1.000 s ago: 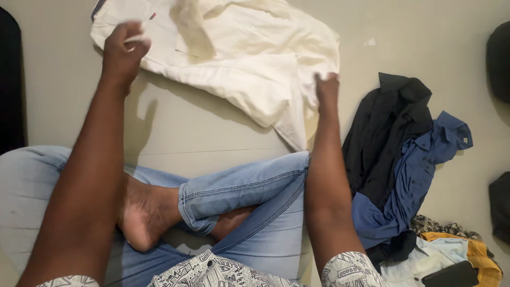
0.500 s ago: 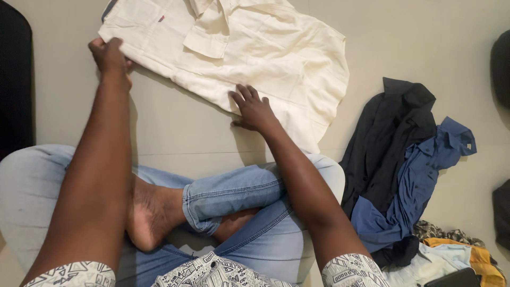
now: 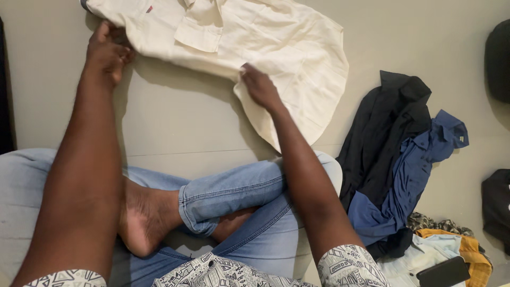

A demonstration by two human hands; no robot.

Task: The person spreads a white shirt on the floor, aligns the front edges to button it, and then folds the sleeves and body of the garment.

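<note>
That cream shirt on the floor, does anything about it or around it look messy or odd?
The cream shirt lies skewed and rumpled, its lower hem bunched where the right hand grips it; the left hand holds its near edge. Beside it, a black and blue shirt heap sits unfolded.

Cream shirt (image 3: 276, 37) is seen as thin woven cloth, matt, lightly creased; it is pinched by left hand (image 3: 106, 53) and right hand (image 3: 260, 87). Floor (image 3: 175, 127) is read as smooth, matt, hard tile. Jeans (image 3: 239, 191) are coarse denim with visible stitching; black shirt (image 3: 388, 133) and blue shirt (image 3: 414, 175) are soft matt cloth.
</note>
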